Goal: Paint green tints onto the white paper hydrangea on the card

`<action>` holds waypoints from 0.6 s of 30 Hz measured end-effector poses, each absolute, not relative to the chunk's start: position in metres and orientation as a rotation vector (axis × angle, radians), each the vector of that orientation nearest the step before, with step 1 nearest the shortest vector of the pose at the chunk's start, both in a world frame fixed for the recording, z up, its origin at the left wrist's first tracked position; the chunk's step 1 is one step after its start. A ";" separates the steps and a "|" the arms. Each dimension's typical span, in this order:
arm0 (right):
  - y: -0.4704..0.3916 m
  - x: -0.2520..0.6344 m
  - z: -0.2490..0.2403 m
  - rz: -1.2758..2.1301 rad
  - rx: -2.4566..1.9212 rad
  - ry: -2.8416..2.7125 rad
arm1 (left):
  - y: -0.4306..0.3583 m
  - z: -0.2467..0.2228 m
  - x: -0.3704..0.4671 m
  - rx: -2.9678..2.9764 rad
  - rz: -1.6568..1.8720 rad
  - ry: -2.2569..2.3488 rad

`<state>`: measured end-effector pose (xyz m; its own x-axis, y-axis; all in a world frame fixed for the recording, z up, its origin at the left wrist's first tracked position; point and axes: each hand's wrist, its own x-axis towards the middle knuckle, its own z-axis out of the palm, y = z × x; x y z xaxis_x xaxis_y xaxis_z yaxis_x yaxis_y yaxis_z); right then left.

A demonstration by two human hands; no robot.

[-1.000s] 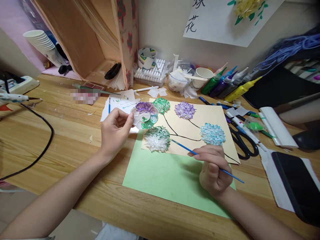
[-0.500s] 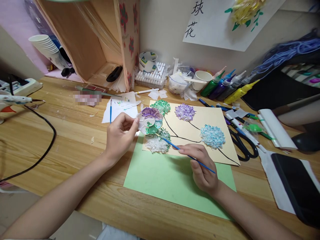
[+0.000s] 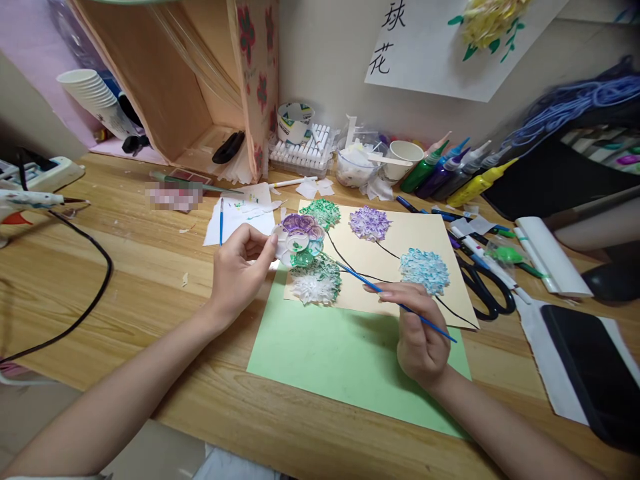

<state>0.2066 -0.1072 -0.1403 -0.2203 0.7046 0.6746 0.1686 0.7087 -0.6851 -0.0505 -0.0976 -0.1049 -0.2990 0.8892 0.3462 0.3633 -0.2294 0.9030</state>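
My left hand [image 3: 243, 273] pinches the edge of a clear paint palette [image 3: 299, 241] smeared with purple, green and teal paint. My right hand [image 3: 423, 327] is closed on a thin blue paintbrush [image 3: 367, 285]; its tip points left, just right of the palette and over a textured flower [image 3: 320, 283], white with green edges. That flower lies on a cream sheet [image 3: 400, 233] with drawn black stems. Also on the sheet are a green flower [image 3: 323, 213], a purple one [image 3: 370, 223] and a light blue one [image 3: 425, 271]. Beneath lies a green sheet [image 3: 340, 360].
Black scissors [image 3: 487, 293], pens and a black phone [image 3: 593, 373] lie to the right. Paint bottles [image 3: 450, 177], a paper cup [image 3: 404, 160] and a marker tray [image 3: 303, 157] stand behind. Another brush [image 3: 221, 223] rests on a stained tissue [image 3: 243, 215]. A black cable [image 3: 103, 260] curves at left.
My right hand and the brush have moved right, so the brush tip has left the palette. More green paint shows on the lower palette. My left hand is almost still.
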 end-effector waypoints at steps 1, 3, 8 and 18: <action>-0.107 0.206 -0.141 0.591 -0.689 -1.696 | -0.097 -0.105 -0.051 1.493 1.557 1.582; -0.105 0.206 -0.142 0.636 -0.677 -1.571 | -0.096 -0.105 -0.053 1.488 1.576 1.590; -0.103 0.206 -0.141 0.684 -0.671 -1.480 | -0.093 -0.105 -0.056 1.470 1.615 1.609; -0.105 0.207 -0.142 0.614 -0.663 -1.662 | -0.093 -0.103 -0.056 1.492 1.616 1.616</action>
